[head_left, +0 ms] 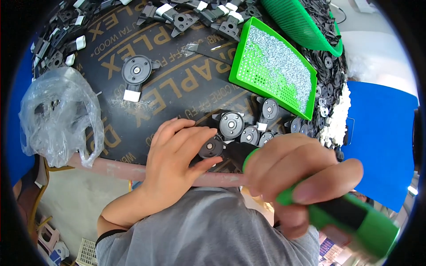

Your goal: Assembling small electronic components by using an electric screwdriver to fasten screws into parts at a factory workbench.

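Note:
With thumb and fingers curled round it, my left hand (177, 148) holds a black round plastic part (210, 147) at the table's near edge. A metal spot shows at the disc's centre; my fingers cover some of its rim. My right hand (297, 173) grips a green and black cordless screwdriver (350, 217). Its dark nose points left at the held part; whether the tip touches it I cannot tell. Just beyond sit several similar disc assemblies, among them a black disc assembly (231, 125) and one with a white end (269, 109).
A green perforated tray (239, 73) of small silver screws stands beyond my right hand. Behind it leans a green basket (301, 26) of black parts. White pieces (338, 117) are heaped at right. At left lie a clear plastic bag (60, 115) and a lone disc assembly (136, 70).

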